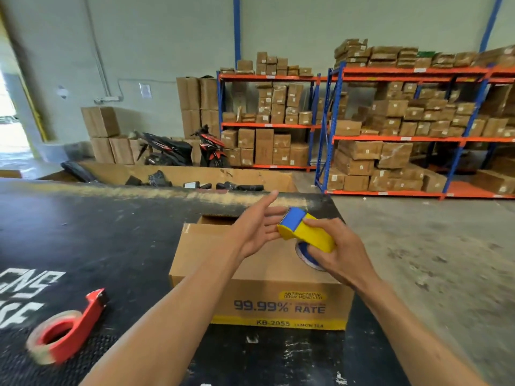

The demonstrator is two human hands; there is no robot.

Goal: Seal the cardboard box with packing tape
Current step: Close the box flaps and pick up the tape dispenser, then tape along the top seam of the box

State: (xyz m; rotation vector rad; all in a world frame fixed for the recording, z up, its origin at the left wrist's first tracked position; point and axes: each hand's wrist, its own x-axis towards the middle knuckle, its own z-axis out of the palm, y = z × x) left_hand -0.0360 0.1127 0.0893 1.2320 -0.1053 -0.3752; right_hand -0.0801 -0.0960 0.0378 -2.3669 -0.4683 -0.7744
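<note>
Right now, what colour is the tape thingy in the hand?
Yellow and blue tape dispenser, head view.

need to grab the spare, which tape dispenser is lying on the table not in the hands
The red dispenser, lying at the table's near left. The yellow dispenser is gripped in the right hand above the box.

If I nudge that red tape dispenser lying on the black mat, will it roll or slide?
The red tape dispenser lies on its flat side, so it probably won't roll. The black mat looks textured, so it may drag instead of gliding. It looks like a light plastic frame, likely easy to shift.
</note>
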